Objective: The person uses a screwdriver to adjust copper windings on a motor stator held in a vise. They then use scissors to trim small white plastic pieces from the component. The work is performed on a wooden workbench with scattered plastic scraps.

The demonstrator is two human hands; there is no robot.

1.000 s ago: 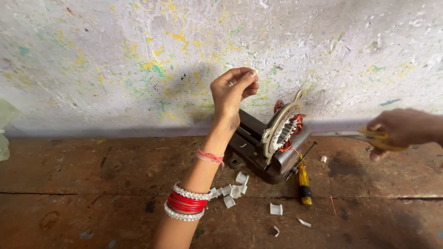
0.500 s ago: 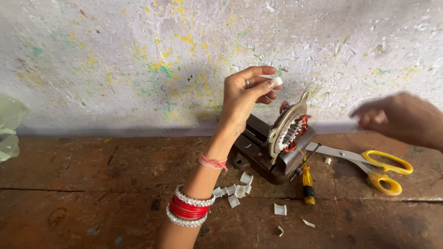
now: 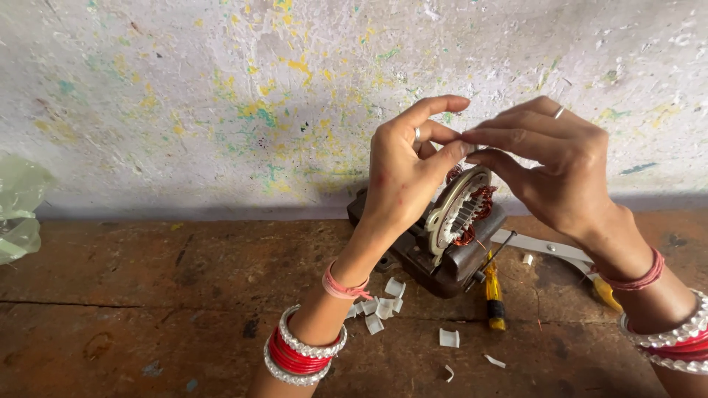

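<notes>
Motor stator (image 3: 461,221), with copper windings inside a pale ring, is seen resting tilted on the wooden desk (image 3: 147,295) against the speckled wall (image 3: 221,88), just below both raised hands. At far left a crumpled clear plastic bag (image 3: 18,214) is seen at the desk's edge. White cut slips (image 3: 383,306) are scattered near the left wrist. The left hand (image 3: 405,177) is held upright, forearm rising from the bottom edge, thumb and forefinger pinched together; the right hand (image 3: 549,173) is brought in from the right, palm down, fingers curled, its fingertips meeting the left's. Something very small seems to be gripped between them, but what it is cannot be told. A yellow-handled screwdriver (image 3: 493,295) lies just beside the stator, and scissors (image 3: 560,254) are partly hidden under the right wrist. As a judgement: a small piece pinched so lightly could be dropped into the windings, and the tilted stator could be tipped by a brushing wrist
</notes>
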